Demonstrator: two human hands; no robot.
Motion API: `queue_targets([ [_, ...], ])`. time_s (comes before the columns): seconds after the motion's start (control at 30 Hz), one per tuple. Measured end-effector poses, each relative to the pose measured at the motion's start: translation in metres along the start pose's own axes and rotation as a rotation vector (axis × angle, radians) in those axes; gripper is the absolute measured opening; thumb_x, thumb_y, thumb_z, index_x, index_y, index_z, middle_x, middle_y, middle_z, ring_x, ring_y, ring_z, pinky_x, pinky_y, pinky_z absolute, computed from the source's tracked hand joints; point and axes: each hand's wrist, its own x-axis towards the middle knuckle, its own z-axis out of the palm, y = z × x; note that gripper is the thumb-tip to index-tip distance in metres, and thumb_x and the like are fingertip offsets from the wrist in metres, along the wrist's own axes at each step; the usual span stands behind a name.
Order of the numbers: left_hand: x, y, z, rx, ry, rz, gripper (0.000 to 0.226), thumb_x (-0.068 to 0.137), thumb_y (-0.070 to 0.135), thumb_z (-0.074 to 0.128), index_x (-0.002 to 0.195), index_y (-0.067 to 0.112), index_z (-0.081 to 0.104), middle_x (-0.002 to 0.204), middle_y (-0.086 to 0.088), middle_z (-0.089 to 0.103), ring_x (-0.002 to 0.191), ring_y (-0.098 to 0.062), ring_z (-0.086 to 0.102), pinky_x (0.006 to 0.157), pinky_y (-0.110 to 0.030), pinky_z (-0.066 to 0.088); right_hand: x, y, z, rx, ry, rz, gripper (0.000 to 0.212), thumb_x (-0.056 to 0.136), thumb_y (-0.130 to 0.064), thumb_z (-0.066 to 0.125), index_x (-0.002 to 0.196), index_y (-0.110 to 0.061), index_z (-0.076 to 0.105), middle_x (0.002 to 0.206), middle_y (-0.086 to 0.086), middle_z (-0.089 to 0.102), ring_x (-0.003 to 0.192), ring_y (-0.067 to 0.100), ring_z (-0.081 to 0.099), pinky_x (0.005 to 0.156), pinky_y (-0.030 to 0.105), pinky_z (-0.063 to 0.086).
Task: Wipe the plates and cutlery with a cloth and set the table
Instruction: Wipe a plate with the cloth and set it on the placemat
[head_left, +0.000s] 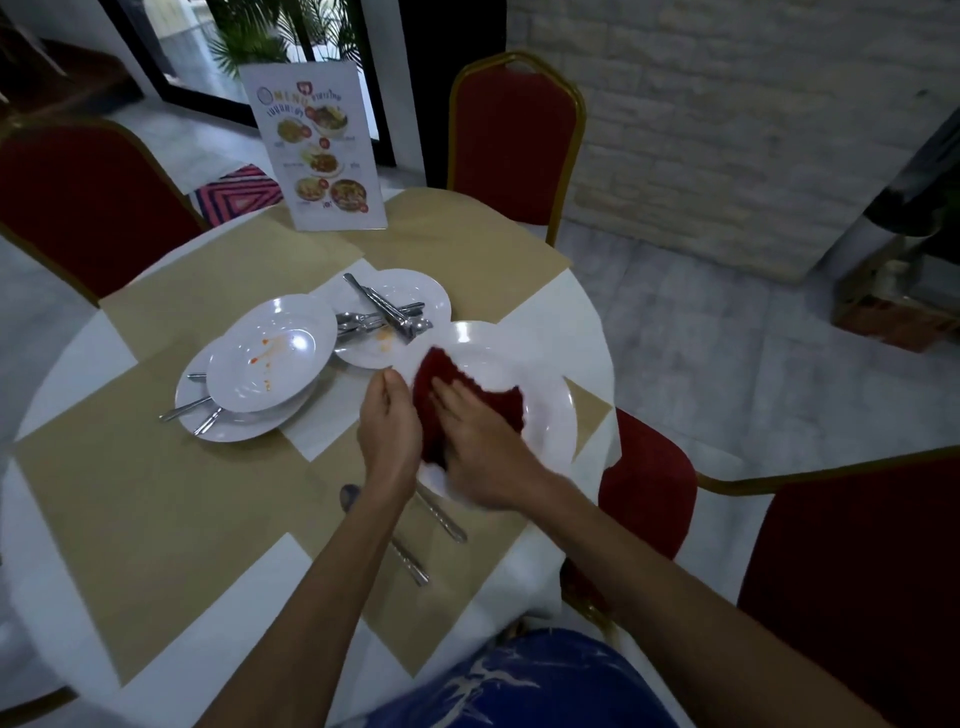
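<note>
down at the lower edge, a blue patterned garment (519, 680) is seen. just beyond it, on a tan paper mat (182, 519), a spoon (351, 493) and a second cutlery handle (441, 517) are laid side by side, partly hidden under the forearms. further out, a white dinner plate (550, 415) is gripped at its left rim by the left hand (387, 431), whose fingers are curled round the edge. a dark red cloth (441, 379) is pressed onto the plate's face by the right hand (478, 447), its fingers laid nearly straight on the fabric, though the hand is blurred. to the left, a sauce-stained deep plate (270, 353) is stacked on a wider plate (234, 426), with cutlery handles (192, 410) caught between them. behind, a small plate (415, 296) is heaped with a pile of cutlery (384, 317). at the far side of the round table (571, 312), a menu stand (317, 150) is propped, and red chairs (514, 145) with gold frames are drawn up around.
</note>
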Motion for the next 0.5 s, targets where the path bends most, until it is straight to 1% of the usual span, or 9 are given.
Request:
queue_targets([
  [0.03, -0.005, 0.0, 0.001, -0.025, -0.006, 0.0, 0.031, 0.105, 0.036, 0.034, 0.083, 0.022, 0.052, 0.082, 0.006, 0.057, 0.081, -0.013, 0.052, 0.079, -0.035, 0.042, 0.011, 0.015, -0.007, -0.048, 0.073, 0.048, 0.065, 0.098, -0.031, 0.035, 0.149, 0.009, 0.039, 0.16, 0.023, 0.035, 0.152, 0.031, 0.026, 0.126, 0.034, 0.006],
  [0.07, -0.006, 0.001, 0.001, -0.056, -0.004, -0.009, 0.032, 0.105, 0.037, 0.034, 0.085, 0.023, 0.055, 0.085, 0.006, 0.059, 0.082, -0.012, 0.054, 0.08, -0.035, 0.045, 0.012, 0.031, -0.015, -0.079, 0.103, 0.143, 0.062, 0.102, -0.031, 0.027, 0.153, 0.004, 0.036, 0.164, 0.018, 0.029, 0.155, 0.028, 0.019, 0.126, 0.036, 0.006],
  [0.13, 0.0, 0.006, -0.002, -0.104, 0.012, -0.046, 0.033, 0.102, 0.044, 0.034, 0.089, 0.028, 0.06, 0.095, 0.004, 0.065, 0.092, -0.015, 0.06, 0.087, -0.04, 0.05, -0.002, 0.051, -0.013, -0.122, 0.133, 0.297, 0.056, 0.107, -0.029, 0.027, 0.159, -0.006, 0.026, 0.17, 0.007, 0.014, 0.157, 0.024, 0.006, 0.125, 0.038, 0.003],
  [0.17, 0.004, 0.009, -0.004, -0.115, 0.021, -0.063, 0.033, 0.101, 0.046, 0.034, 0.087, 0.031, 0.06, 0.096, 0.005, 0.065, 0.095, -0.018, 0.061, 0.09, -0.043, 0.05, -0.014, 0.049, -0.007, -0.119, 0.154, 0.335, 0.056, 0.107, -0.028, 0.03, 0.158, -0.006, 0.027, 0.169, 0.007, 0.015, 0.157, 0.026, 0.007, 0.125, 0.04, 0.004],
  [0.27, 0.005, 0.014, 0.001, -0.089, 0.015, -0.05, 0.032, 0.104, 0.042, 0.033, 0.09, 0.03, 0.059, 0.097, 0.005, 0.064, 0.103, -0.024, 0.06, 0.093, -0.042, 0.048, -0.03, 0.01, 0.014, 0.08, 0.136, 0.194, 0.064, 0.099, -0.033, 0.026, 0.153, -0.002, 0.039, 0.164, 0.015, 0.028, 0.153, 0.035, 0.022, 0.125, 0.045, 0.016],
  [0.3, 0.001, 0.014, 0.007, -0.049, -0.023, -0.037, 0.034, 0.104, 0.042, 0.032, 0.096, 0.026, 0.061, 0.1, 0.003, 0.065, 0.105, -0.024, 0.059, 0.092, -0.04, 0.046, -0.026, 0.002, 0.016, 0.155, 0.119, 0.149, 0.068, 0.098, -0.037, 0.023, 0.155, -0.003, 0.037, 0.165, 0.015, 0.026, 0.154, 0.033, 0.019, 0.126, 0.045, 0.016],
  [0.37, -0.006, 0.017, 0.019, 0.018, -0.108, 0.013, 0.038, 0.104, 0.044, 0.031, 0.1, 0.022, 0.061, 0.106, -0.001, 0.067, 0.105, -0.024, 0.061, 0.093, -0.041, 0.047, -0.007, 0.004, 0.004, 0.216, 0.181, 0.177, 0.072, 0.099, -0.043, 0.02, 0.16, -0.005, 0.02, 0.169, 0.012, 0.014, 0.157, 0.026, 0.008, 0.126, 0.045, 0.012],
  [0.43, -0.007, 0.028, 0.027, 0.028, -0.128, 0.083, 0.039, 0.104, 0.044, 0.031, 0.099, 0.02, 0.061, 0.107, -0.002, 0.067, 0.104, -0.023, 0.06, 0.093, -0.04, 0.047, 0.005, 0.023, -0.012, 0.147, 0.254, 0.307, 0.066, 0.106, -0.042, 0.02, 0.162, -0.012, 0.004, 0.171, 0.007, -0.003, 0.157, 0.02, -0.005, 0.126, 0.044, 0.005],
  [0.5, -0.003, 0.044, 0.027, 0.057, -0.096, 0.158, 0.036, 0.106, 0.038, 0.032, 0.097, 0.016, 0.058, 0.104, -0.001, 0.065, 0.098, -0.02, 0.056, 0.082, -0.03, 0.04, -0.005, 0.022, -0.015, 0.087, 0.28, 0.346, 0.065, 0.105, -0.045, 0.016, 0.162, -0.017, 0.004, 0.171, 0.002, -0.005, 0.157, 0.019, -0.009, 0.127, 0.043, 0.002],
])
